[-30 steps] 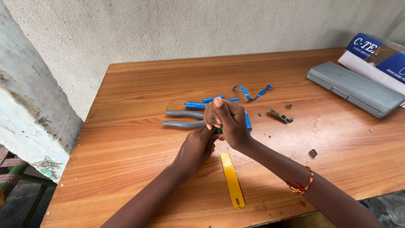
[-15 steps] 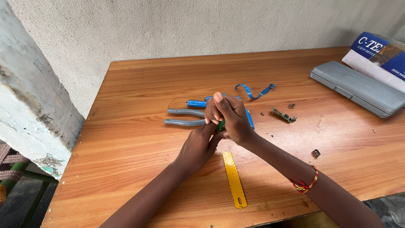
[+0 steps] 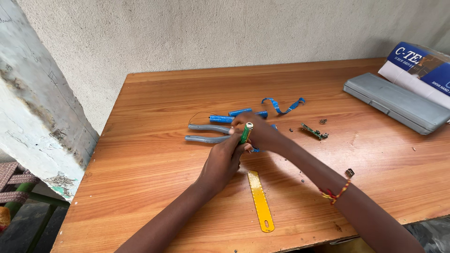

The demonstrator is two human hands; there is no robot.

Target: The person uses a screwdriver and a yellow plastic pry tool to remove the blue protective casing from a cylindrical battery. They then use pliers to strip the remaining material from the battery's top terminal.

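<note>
Nearest, a flat yellow metal strip (image 3: 260, 200) is lying on the wooden table (image 3: 140, 178). Above it, left hand (image 3: 222, 161) and right hand (image 3: 262, 136) are both gripping a small green cylindrical cell (image 3: 245, 133), standing nearly upright between their fingers. Grey-handled pliers (image 3: 208, 133) are lying just beyond.

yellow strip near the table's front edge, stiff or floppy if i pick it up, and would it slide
The yellow strip lies dead flat with straight edges, so probably stiff. It looks thin, likely light. Its smooth face on the glossy wooden table suggests it would slide, not roll.
</note>
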